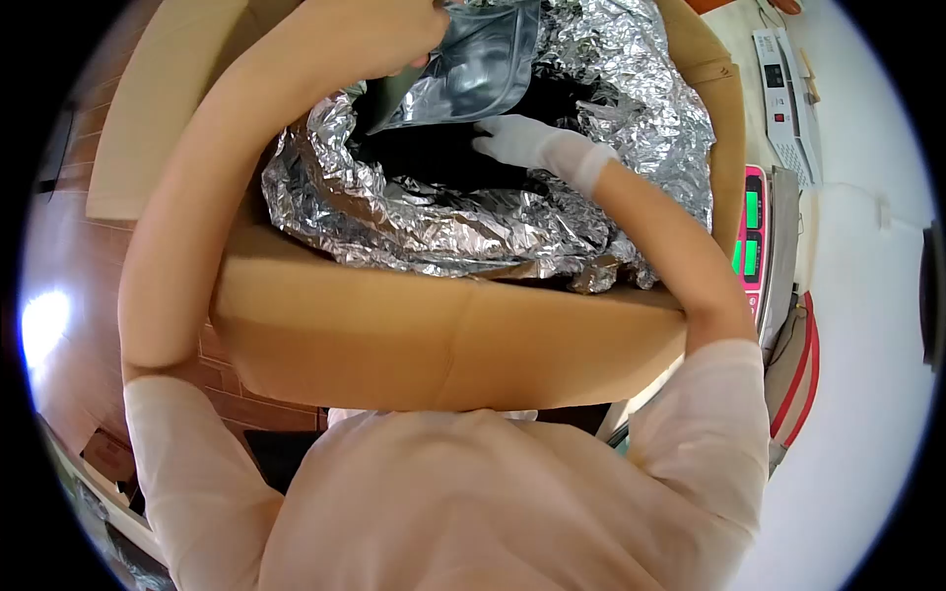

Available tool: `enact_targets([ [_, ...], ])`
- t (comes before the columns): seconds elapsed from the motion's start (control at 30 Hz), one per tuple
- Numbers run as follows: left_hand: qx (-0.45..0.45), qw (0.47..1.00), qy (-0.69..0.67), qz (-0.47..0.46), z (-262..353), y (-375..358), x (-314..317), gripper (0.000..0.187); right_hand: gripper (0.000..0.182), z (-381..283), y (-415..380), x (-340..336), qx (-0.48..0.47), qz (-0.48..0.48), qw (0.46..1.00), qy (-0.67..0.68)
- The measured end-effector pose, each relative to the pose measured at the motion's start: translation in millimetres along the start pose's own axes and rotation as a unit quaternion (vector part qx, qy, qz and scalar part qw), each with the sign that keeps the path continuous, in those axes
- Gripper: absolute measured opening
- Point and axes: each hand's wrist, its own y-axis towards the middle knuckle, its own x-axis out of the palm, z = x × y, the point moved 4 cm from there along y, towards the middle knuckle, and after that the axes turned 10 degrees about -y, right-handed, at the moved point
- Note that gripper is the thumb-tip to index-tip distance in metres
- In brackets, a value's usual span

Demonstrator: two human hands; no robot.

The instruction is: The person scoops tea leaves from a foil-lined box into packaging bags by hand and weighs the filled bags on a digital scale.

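A large cardboard box (453,340) lined with crumpled silver foil (443,231) stands before me, its inside dark. My left hand (409,39), bare, grips the edge of a shiny grey pouch (473,74) at the top of the box. My right hand (517,141), in a white glove, reaches into the dark middle of the box just below the pouch; its fingers are partly spread, and I see nothing held in them.
To the right of the box is a pink scale (753,236) with green displays. A white device (785,103) lies farther back beside the wall. A red hose (806,369) hangs at the right. Brown tiled floor (94,246) shows at the left.
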Motion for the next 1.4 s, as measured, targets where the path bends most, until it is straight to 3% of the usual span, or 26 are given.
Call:
enact_targets([
  [0.03,0.000,1.000,0.019,0.011,-2,1,-2,0.030,0.061,1,17,7,0.026,-0.052,0.998,0.007],
  [0.1,-0.057,0.998,-0.014,-0.037,8,-8,-9,0.030,0.068,29,72,52,-0.020,-0.019,0.999,0.018],
  [0.13,0.041,0.999,0.016,0.014,6,-8,-6,0.030,0.076,36,88,74,-0.047,-0.010,0.999,0.023],
  [0.23,0.016,0.999,-0.024,0.013,0,-4,-13,0.028,0.093,37,105,115,-0.104,-0.023,0.994,0.028],
  [0.3,0.091,0.994,0.024,0.054,0,-3,-10,0.027,0.096,17,81,112,-0.111,-0.086,0.990,0.021],
  [0.33,0.117,0.990,0.040,0.068,-1,-2,-8,0.026,0.093,13,78,113,-0.125,-0.116,0.985,0.036],
  [0.43,0.061,0.997,-0.017,0.049,-7,1,-8,0.026,0.087,-1,62,99,-0.162,-0.176,0.968,0.080],
  [0.5,0.076,0.995,0.022,0.059,3,-7,-12,0.026,0.084,-8,58,102,-0.190,-0.209,0.953,0.110],
  [0.57,0.075,0.995,0.028,0.057,1,-5,-14,0.026,0.082,-13,56,108,-0.185,-0.253,0.920,0.236],
  [0.6,0.069,0.996,0.025,0.054,3,-4,-18,0.026,0.074,-21,41,91,-0.119,-0.271,0.901,0.317],
  [0.7,0.074,0.994,0.029,0.070,11,2,-28,0.026,0.063,-28,14,51,-0.088,-0.299,0.861,0.401],
  [0.73,0.077,0.994,0.031,0.076,11,7,-30,0.026,0.049,-22,22,66,-0.064,-0.276,0.831,0.479],
  [0.77,0.057,0.997,0.023,0.046,1,19,-29,0.026,0.049,-20,25,67,-0.067,-0.279,0.829,0.480],
  [0.83,0.034,0.999,0.013,0.017,1,27,-32,0.026,0.039,-23,22,62,-0.002,-0.274,0.756,0.595],
  [0.87,0.029,0.999,0.011,0.016,4,9,-34,0.026,0.033,-25,22,63,-0.030,-0.193,0.781,0.594],
  [0.9,0.027,1.000,0.010,0.012,3,10,-34,0.026,0.033,-22,22,62,-0.029,-0.191,0.782,0.592],
  [1.0,-0.015,1.000,0.018,0.010,-16,17,-28,0.028,0.037,-13,19,54,0.044,-0.203,0.645,0.735],
  [1.03,-0.013,1.000,0.017,0.016,-20,15,-24,0.028,0.037,-11,19,51,0.045,-0.201,0.650,0.731],
  [1.1,0.046,0.995,0.053,0.069,-16,7,-22,0.028,0.037,-12,17,43,0.006,-0.209,0.592,0.779],
  [1.13,0.065,0.992,0.065,0.091,-15,4,-21,0.028,0.038,-6,20,42,-0.023,-0.214,0.593,0.776],
  [1.2,-0.134,0.988,-0.061,0.041,-36,14,-8,0.033,0.040,-5,13,29,-0.043,-0.203,0.585,0.784],
  [1.23,-0.129,0.988,-0.066,0.051,-44,17,-5,0.033,0.042,-4,9,21,-0.064,-0.193,0.569,0.797],
  [1.3,-0.068,0.997,0.035,0.004,-55,26,6,0.029,0.050,-2,-1,5,-0.094,-0.230,0.604,0.757],
  [1.4,-0.063,0.997,-0.033,0.010,-61,28,12,0.027,0.059,-7,-38,-16,-0.076,-0.178,0.613,0.766],
])
